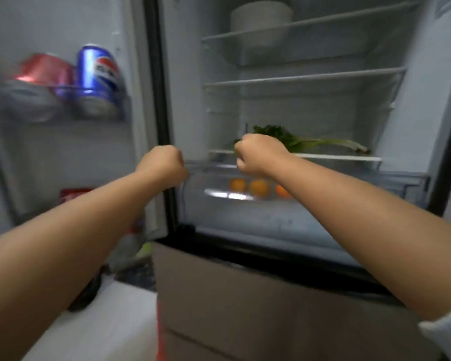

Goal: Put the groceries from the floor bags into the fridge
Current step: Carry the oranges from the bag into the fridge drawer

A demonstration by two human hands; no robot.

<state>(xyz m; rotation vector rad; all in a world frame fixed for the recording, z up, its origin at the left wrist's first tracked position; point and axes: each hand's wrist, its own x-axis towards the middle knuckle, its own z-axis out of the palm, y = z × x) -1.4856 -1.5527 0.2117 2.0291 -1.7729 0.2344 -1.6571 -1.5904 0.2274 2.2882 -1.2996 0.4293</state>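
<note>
With both the left hand [160,162] and right hand [255,155] curled into fists that seem to hold nothing, leafy green vegetables [297,140] just behind the right fist and oranges [258,187] in the clear plastic drawer [323,204] below, I'd draw back slowly, clear of the shelf edge.

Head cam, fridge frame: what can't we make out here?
- Left hand and right hand: fists seen from behind, so any contents are hidden.
- Red cans beside the blue can: motion blur, labels unreadable.
- Oranges in the drawer: count unclear, right forearm covers part.
- Floor bags: mostly hidden behind the left forearm.
</note>
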